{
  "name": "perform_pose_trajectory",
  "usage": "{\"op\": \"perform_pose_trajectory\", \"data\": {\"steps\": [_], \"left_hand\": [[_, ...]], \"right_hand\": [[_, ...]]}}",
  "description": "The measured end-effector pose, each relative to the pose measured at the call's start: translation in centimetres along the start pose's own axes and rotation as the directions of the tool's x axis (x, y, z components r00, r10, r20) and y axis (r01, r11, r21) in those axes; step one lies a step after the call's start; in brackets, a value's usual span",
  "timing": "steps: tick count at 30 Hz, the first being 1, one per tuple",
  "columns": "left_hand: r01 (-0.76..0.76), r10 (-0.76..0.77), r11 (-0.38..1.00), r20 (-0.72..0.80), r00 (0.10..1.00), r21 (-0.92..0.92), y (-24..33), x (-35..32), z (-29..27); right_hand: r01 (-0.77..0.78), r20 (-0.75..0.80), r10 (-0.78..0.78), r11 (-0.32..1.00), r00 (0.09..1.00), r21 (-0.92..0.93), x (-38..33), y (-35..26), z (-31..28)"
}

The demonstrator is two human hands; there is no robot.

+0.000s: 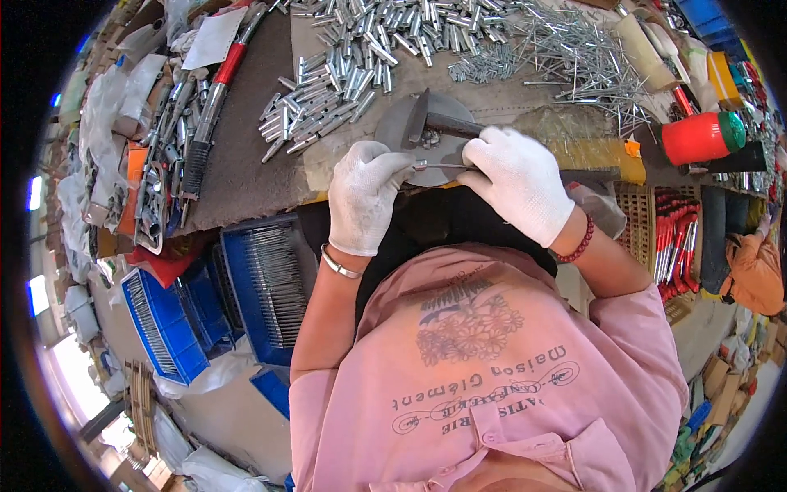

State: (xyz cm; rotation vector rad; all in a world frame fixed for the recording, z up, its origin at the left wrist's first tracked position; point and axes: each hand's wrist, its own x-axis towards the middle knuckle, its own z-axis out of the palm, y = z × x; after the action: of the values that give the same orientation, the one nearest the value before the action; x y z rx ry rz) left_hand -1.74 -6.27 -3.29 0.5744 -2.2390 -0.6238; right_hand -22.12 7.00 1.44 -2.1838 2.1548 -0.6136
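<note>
Both hands wear white gloves. My left hand (365, 195) pinches one end of a thin metal pin (443, 166) held level at the near edge of the workbench. My right hand (518, 180) grips a dark-handled hammer (434, 123) and also touches the pin's other end. The hammer's head rests on a round grey metal plate (393, 123) just beyond my fingers. Small metal bits lie on the plate next to the hammer head.
Piles of short metal sleeves (336, 82) and long nails (574, 49) cover the bench behind the plate. Blue trays (270, 283) of finished pins stand at lower left. A red and green jar (701, 135) sits right, red-handled tools (674, 246) below it.
</note>
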Motion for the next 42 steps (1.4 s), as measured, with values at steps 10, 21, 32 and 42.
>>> {"op": "perform_pose_trajectory", "data": {"steps": [10,21,32,42], "left_hand": [[0.184,-0.185,0.983,-0.195,0.963,-0.023,3.8,-2.9,0.7],[0.695,-0.748,0.447,0.191,0.635,-0.563,5.4,-3.5,0.9],[0.582,-0.838,0.258,0.121,0.532,-0.771,4.0,-5.4,-2.9],[0.718,-0.907,0.178,-0.396,-0.146,-0.673,-9.1,-23.6,-10.6]], "right_hand": [[-0.621,0.59,0.205,0.357,0.781,0.697,-2.2,-1.8,1.6],[-0.666,0.638,0.191,0.227,0.746,0.711,-2.7,-4.0,1.8],[-0.5,0.514,0.123,0.499,0.849,0.707,-0.6,-6.3,1.8],[-0.453,0.297,0.426,0.33,0.854,0.829,0.1,-3.2,2.1]]}}
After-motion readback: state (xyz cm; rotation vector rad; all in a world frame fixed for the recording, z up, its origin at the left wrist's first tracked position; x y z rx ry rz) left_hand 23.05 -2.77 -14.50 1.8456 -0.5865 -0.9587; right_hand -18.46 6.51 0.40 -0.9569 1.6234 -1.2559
